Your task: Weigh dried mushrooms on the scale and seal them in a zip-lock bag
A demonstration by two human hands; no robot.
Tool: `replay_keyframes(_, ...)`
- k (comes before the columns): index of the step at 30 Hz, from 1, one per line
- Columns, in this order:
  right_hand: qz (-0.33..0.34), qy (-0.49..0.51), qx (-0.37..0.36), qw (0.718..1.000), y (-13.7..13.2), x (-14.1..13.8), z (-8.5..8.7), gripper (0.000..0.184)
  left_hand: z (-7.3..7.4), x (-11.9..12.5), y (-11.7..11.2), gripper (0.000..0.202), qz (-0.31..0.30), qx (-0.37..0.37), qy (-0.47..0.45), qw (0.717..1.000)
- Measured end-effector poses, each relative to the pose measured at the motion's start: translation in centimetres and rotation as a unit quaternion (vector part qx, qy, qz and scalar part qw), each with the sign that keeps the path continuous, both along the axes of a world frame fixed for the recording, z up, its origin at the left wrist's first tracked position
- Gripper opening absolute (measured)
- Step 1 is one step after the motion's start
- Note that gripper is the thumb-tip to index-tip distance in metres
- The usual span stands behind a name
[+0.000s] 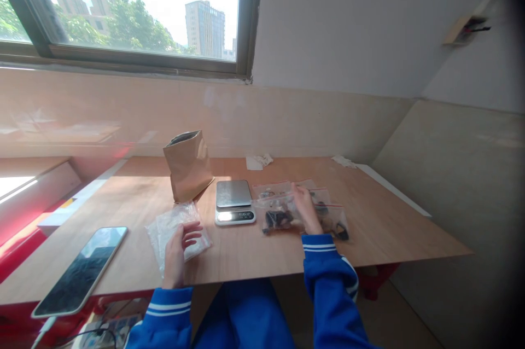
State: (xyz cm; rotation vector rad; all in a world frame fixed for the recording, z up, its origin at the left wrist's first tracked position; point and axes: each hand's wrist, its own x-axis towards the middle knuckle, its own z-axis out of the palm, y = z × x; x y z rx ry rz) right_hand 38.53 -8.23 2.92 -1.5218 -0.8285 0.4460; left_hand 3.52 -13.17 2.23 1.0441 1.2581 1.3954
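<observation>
My left hand (pixel 179 248) rests over a small pile of clear plastic bags (pixel 164 223), with its fingers loosely bent and apart. Several clear zip bags (pixel 279 217) with red seal lines lie at the right; dark and pale lumps show through the plastic. My right hand (pixel 304 207) reaches over them, its fingertips pinched together at the top edge of one zip bag. A kitchen scale (pixel 233 194) with a steel plate and a lit display stands between my hands; its digits are too small to read.
A brown paper pouch (pixel 188 168) stands upright with its top open, behind the plastic bags. To the left lies a phone (pixel 82 272) with a cable plugged in, near the table's front edge. Crumpled white paper (pixel 260 162) sits at the back by the wall.
</observation>
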Motion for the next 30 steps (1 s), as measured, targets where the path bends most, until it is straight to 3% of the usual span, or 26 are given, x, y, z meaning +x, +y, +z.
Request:
replay_keyframes(4,-0.091,-0.249,0.037,0.964,-0.8,-1.7,-0.7,0.062,0.0,-0.7,0.0,0.052,0.028,0.000,0.017,0.999)
replay_keyframes(7,-0.030,-0.361,0.035,0.932,-2.5,-4.5,-2.0,0.047,-0.2,-1.1,0.1,0.052,0.033,0.001,0.028,0.999)
replay_keyframes(10,0.042,-0.440,-0.030,0.897,-3.7,-6.5,-3.6,0.044,-0.2,-1.5,0.3,0.051,0.042,0.000,0.042,0.998)
replay_keyframes(15,0.034,-0.458,-0.130,0.878,-3.1,-5.3,-5.7,0.045,0.2,-2.7,0.5,0.049,0.076,0.014,0.080,0.994)
replay_keyframes(20,0.042,-0.463,-0.149,0.873,-1.9,-3.5,-6.2,0.047,0.3,-4.2,1.6,0.048,0.134,0.047,0.153,0.978)
replay_keyframes(23,0.039,-0.480,-0.127,0.867,-2.0,-3.7,-6.0,0.052,0.5,-4.8,3.3,0.064,0.154,0.071,0.202,0.965)
replay_keyframes(27,0.014,-0.509,-0.046,0.860,-3.1,-4.2,-5.8,0.053,0.8,-5.4,6.5,0.085,0.161,0.094,0.277,0.943)
replay_keyframes(30,0.018,-0.500,-0.012,0.865,-3.7,-4.1,-6.1,0.051,0.1,-5.9,9.2,0.103,0.150,0.073,0.301,0.939)
